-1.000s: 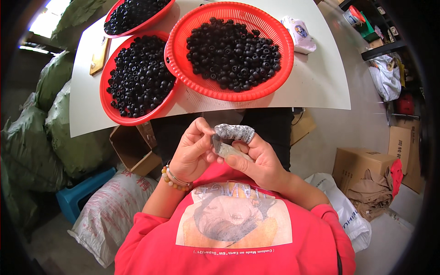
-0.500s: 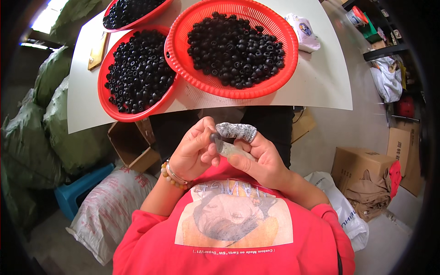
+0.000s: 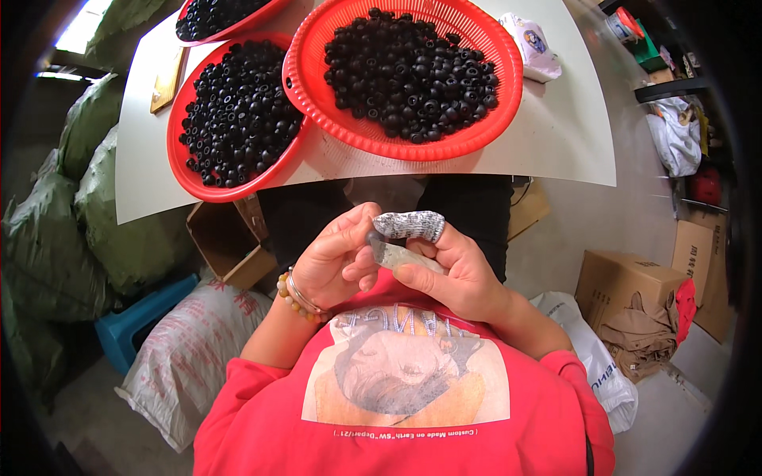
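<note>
My left hand [image 3: 332, 252] pinches a small black rounded part [image 3: 375, 237] between thumb and fingers, in front of my chest. My right hand [image 3: 459, 274] is closed round a short flat blade with a pale handle [image 3: 397, 255], its tip against or very close to the black part. A grey knitted finger cover [image 3: 409, 224] sits on my right index finger, which reaches over the part. Beyond my hands, a large red plastic basket [image 3: 512, 119] and a red basin [image 3: 181, 178] on the table hold many similar black parts with holes.
The white table [image 3: 556, 151] curves across the far side. On it lie another red basin [image 3: 238, 36] of black parts, a wooden strip [image 3: 165, 83] and a white soft pack [image 3: 530, 49]. Sacks [image 3: 186, 357] and a blue stool [image 3: 131, 325] stand left; cardboard boxes [image 3: 623, 282] stand right.
The table and baskets sit slightly higher in the picture. My hands keep nearly the same place and hold; the blade has tilted a little against the black part.
</note>
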Motion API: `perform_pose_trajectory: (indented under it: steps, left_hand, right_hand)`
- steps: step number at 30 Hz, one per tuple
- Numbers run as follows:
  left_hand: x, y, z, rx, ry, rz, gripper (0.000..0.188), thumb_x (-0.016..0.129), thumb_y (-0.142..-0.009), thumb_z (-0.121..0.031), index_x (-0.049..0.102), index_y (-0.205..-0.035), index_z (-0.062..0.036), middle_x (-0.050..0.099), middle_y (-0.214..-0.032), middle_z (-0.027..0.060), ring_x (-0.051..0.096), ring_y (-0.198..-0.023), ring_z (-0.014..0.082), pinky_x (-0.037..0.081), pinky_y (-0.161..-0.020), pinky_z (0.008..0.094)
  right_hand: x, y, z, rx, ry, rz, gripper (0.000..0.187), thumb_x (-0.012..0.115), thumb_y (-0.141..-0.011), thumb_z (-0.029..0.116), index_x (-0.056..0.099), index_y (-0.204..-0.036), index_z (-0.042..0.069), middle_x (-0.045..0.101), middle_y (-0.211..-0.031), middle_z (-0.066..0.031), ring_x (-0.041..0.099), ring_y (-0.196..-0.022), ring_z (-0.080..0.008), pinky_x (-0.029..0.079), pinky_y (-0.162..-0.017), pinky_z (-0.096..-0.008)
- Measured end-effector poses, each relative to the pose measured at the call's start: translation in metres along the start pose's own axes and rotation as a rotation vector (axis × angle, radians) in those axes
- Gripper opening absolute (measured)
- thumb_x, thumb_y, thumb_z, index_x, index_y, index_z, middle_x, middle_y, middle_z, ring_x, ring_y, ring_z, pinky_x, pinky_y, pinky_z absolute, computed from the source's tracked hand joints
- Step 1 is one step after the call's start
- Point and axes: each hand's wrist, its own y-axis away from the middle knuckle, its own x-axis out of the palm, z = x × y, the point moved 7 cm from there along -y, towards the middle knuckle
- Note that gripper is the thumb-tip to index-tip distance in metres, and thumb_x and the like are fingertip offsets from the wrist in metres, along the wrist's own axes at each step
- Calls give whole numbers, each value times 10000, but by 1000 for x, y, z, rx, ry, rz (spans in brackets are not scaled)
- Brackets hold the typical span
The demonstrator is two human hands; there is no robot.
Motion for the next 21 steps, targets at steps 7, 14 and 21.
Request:
perform_pose_trajectory:
  steps: [7, 14, 21]
  left_hand:
    - [0, 0, 1, 4, -37, -4, 89, 441, -867, -166, 401, -881, -88, 417, -524, -9, 371, -391, 43, 448, -412, 221]
    - [-3, 2, 4, -21, -54, -56, 95, 432, -871, -175, 412, -861, -83, 395, -529, -17, 349, -390, 33, 442, -409, 205]
    - [-4, -3, 4, -25, -22, -19, 114, 425, -875, -196, 438, -856, -85, 373, -543, -27, 321, -395, 29, 386, -396, 176]
  right_hand:
    - [-2, 1, -1, -2, -46, 12, 305, 444, -841, 18, 374, -1136, -16, 511, -1038, -103, 493, -974, -154, 388, -859, -285]
    - [-7, 2, -8, -2, -61, -35, 285, 455, -850, 46, 398, -1120, -25, 503, -1055, -84, 477, -985, -141, 375, -867, -277]
    - [-23, 0, -20, 41, -177, -191, 309, 434, -857, 43, 368, -1153, -19, 455, -1146, -92, 431, -1058, -128, 339, -900, -263]
